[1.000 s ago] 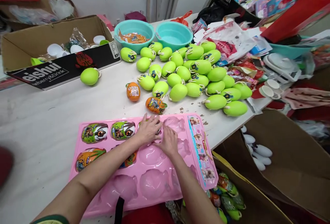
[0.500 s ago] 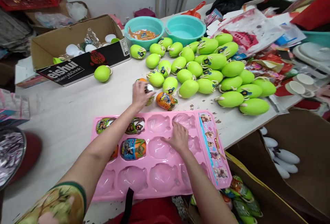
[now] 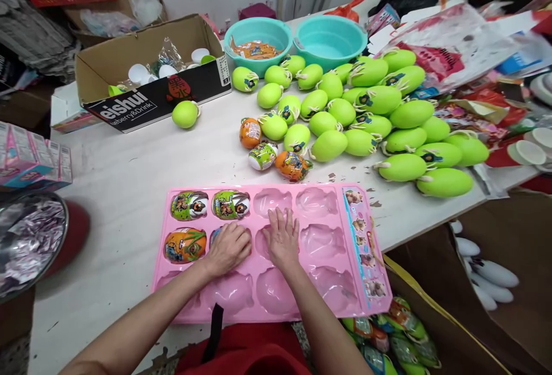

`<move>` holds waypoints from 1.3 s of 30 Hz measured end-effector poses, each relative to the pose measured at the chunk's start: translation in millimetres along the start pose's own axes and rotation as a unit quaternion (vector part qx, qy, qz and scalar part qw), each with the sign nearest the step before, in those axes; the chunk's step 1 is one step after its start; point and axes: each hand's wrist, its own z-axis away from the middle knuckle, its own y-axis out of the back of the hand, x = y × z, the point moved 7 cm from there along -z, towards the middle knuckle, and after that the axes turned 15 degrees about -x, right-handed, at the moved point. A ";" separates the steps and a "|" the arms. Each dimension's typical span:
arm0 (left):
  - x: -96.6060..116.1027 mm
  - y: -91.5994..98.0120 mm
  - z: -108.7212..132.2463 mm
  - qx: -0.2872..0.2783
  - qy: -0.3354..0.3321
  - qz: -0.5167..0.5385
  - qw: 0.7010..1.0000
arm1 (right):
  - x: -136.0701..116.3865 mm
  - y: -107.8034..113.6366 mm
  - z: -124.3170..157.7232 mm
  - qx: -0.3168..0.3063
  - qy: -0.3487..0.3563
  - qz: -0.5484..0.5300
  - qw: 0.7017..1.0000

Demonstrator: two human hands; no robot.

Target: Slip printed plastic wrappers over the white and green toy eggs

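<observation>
A pink plastic tray [image 3: 254, 263] with rows of moulded hollows lies in front of me. Two green-and-white wrapped toy eggs [image 3: 188, 205] fill hollows in its far row, and an orange toy egg [image 3: 185, 245] sits in the row below. My left hand [image 3: 230, 247] curls over a blue-and-orange toy egg [image 3: 214, 233] beside it, mostly hidden by the fingers. Spread flat, my right hand [image 3: 282, 236] rests on the tray over a hollow. Beyond the tray are two orange toy eggs [image 3: 250, 133] and a green-and-white one [image 3: 263, 156].
Many plain lime-green eggs [image 3: 330, 145] with cords cover the table's far right. Behind stand two turquoise basins [image 3: 330, 38], and a cardboard box [image 3: 159, 107] is at left. A metal pot [image 3: 64, 231] sits at the left edge. Open boxes [image 3: 468, 329] hold eggs below right.
My left hand has left the green-and-white egg on the table and come back to the blue-and-orange egg in the tray. My right hand has flattened out slightly to the left. The view shifted.
</observation>
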 end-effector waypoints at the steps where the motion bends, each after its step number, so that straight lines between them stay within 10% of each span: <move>1: -0.5 10.3 6.0 0.018 -0.026 0.039 0.999 | 2.6 -1.8 -1.0 -0.004 -0.002 0.001 1.000; 6: -73.2 98.4 13.2 0.224 0.156 0.249 0.929 | 8.1 -1.7 -2.9 -0.009 0.001 0.001 1.000; 10: -144.1 142.6 -60.7 0.280 0.304 0.214 0.885 | 9.1 0.9 -0.5 -0.004 -0.003 -0.008 1.000; 14: -151.9 123.4 -129.7 0.120 0.266 0.118 0.949 | 6.9 23.6 5.5 0.021 0.014 -0.045 0.999; 21: -67.4 37.5 -70.3 0.048 0.140 0.027 0.989 | -27.2 38.1 -25.5 -0.039 0.072 -0.052 0.995; 27: -122.7 96.2 -16.6 0.284 0.165 0.342 0.880 | -15.5 9.8 -46.1 -0.162 0.008 -0.062 0.985; 31: -171.5 147.4 -46.8 0.431 0.271 0.201 0.837 | -10.1 11.5 -46.6 -0.154 0.014 -0.055 0.986; 35: -223.8 145.7 -128.0 0.261 0.343 0.133 0.892 | -4.7 22.2 -39.8 -0.133 0.016 -0.049 0.990; 39: -214.3 129.7 -113.8 0.168 0.256 0.091 0.948 | -14.4 48.9 -18.1 0.000 0.015 -0.056 0.998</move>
